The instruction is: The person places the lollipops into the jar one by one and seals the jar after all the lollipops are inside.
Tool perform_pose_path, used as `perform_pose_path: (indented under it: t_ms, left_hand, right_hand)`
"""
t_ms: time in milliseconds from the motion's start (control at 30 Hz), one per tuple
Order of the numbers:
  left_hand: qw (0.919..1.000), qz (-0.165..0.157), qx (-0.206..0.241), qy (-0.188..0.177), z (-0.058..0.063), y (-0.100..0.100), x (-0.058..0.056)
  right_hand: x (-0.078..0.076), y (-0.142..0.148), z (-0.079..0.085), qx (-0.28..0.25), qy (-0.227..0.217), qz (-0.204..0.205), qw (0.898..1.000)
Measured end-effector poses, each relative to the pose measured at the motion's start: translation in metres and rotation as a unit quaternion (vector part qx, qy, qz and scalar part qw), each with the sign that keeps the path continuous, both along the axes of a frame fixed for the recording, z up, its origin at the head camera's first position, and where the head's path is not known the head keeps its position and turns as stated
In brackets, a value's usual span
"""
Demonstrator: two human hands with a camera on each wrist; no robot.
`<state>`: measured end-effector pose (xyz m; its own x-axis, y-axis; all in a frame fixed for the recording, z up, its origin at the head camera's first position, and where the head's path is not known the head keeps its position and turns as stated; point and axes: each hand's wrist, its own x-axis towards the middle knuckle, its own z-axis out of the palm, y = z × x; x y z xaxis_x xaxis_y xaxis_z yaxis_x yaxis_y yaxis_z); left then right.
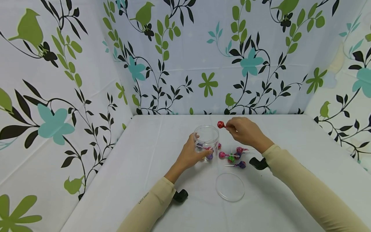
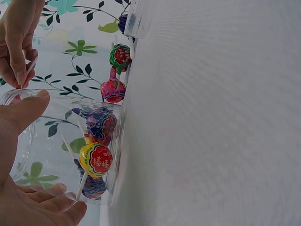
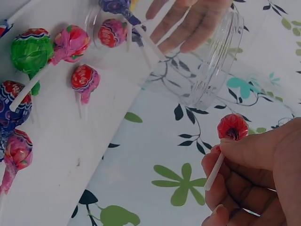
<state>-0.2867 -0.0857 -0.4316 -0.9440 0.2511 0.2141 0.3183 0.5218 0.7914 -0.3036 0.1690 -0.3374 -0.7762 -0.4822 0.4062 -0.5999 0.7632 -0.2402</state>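
Note:
My left hand (image 1: 188,154) grips a clear round jar (image 1: 213,138) from its left side, thumb and fingers spread around the wall. The jar stands upright and uncovered on the table, with several wrapped lollipops inside, among them a yellow one (image 2: 95,159) and a purple one (image 2: 101,123). Just right of the rim and slightly above it, my right hand (image 1: 246,130) pinches a red lollipop (image 1: 221,124). In the right wrist view its white stick points down past the thumb. Loose lollipops lie right of the jar: green (image 1: 231,159), pink (image 1: 222,155), purple (image 1: 242,164).
A clear round lid (image 1: 230,201) lies flat on the white tabletop (image 1: 174,129), nearer to me than the jar. Black wrist-camera mounts (image 1: 259,163) stick out at both sleeves. Patterned cloth (image 1: 179,64) hangs behind and at both sides of the table.

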Motion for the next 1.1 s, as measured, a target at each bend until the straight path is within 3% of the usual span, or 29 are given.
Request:
perform_pose_path:
  t_ms: [567, 1100]
  left_hand:
    - [1.0, 0.004, 0.002, 0.002, 0.003, 0.0, -0.001]
    - [0.9998, -0.003, 0.017, -0.014, 0.005, 0.0, 0.002]
  right_hand:
    - [0.0, -0.03, 0.014, 0.025, 0.016, 0.027, 0.999]
    - [-0.001, -0.05, 0.009, 0.06, -0.003, 0.027, 0.998]
